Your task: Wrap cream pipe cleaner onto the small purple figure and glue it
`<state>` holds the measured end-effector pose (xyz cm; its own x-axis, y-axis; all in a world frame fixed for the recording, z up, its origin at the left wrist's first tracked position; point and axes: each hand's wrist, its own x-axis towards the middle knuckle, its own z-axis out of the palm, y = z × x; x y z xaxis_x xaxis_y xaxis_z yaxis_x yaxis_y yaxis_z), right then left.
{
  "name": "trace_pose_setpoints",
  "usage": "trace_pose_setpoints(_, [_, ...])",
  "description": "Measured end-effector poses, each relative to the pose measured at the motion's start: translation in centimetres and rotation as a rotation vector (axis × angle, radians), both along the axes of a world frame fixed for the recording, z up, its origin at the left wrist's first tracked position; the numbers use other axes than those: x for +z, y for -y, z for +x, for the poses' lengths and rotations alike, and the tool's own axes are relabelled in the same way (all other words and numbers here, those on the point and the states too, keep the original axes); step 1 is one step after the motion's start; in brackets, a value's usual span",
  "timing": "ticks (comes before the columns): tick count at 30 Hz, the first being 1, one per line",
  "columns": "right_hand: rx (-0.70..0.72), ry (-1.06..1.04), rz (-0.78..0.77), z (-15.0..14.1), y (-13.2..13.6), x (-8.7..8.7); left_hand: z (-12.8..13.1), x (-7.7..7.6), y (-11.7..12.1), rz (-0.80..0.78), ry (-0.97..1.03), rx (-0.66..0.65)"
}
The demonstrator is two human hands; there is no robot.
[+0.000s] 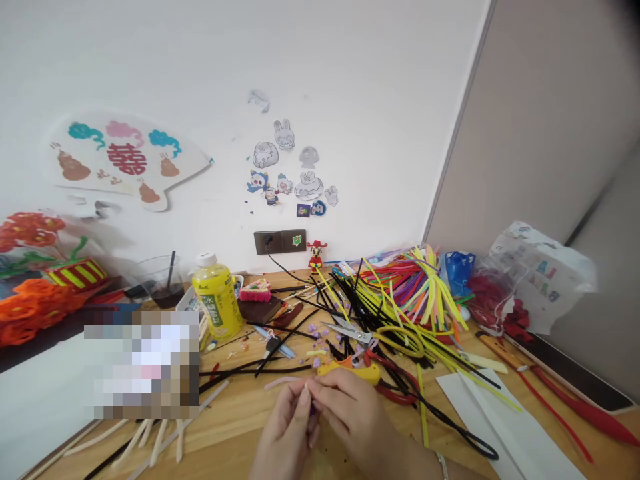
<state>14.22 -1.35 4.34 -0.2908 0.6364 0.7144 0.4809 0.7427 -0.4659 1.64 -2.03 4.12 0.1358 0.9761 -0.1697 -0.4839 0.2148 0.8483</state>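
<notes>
My left hand (289,421) and my right hand (353,407) meet above the front middle of the wooden table. Their fingertips pinch together around a pale pink strip (278,382), whose free end sticks out to the left. A bit of dark purple shows between the fingers; most of it is hidden by them. Just behind the hands lies a yellow-handled tool (370,373), perhaps a glue gun. Scissors with yellow handles (400,341) rest open beyond it. Small purple pieces (314,329) are scattered nearby.
Black pipe cleaners (245,368) and a colourful bundle (425,293) spread across the table. A yellow drink bottle (216,297) and a plastic cup (165,287) stand at back left. Folded white paper (493,413) lies right. Orange pipe-cleaner flowers (30,310) sit far left. One patch is blurred out.
</notes>
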Motion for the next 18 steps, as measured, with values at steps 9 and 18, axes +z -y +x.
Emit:
trace_pose_setpoints(9, [0.082, -0.016, 0.013, -0.2, 0.3, -0.4, -0.4, 0.6, -0.2, -0.039, 0.027, -0.007])
trace_pose_setpoints(18, [0.133, -0.083, 0.053, 0.3, -0.2, 0.3, -0.5, 0.4, -0.3, -0.069, 0.136, -0.040])
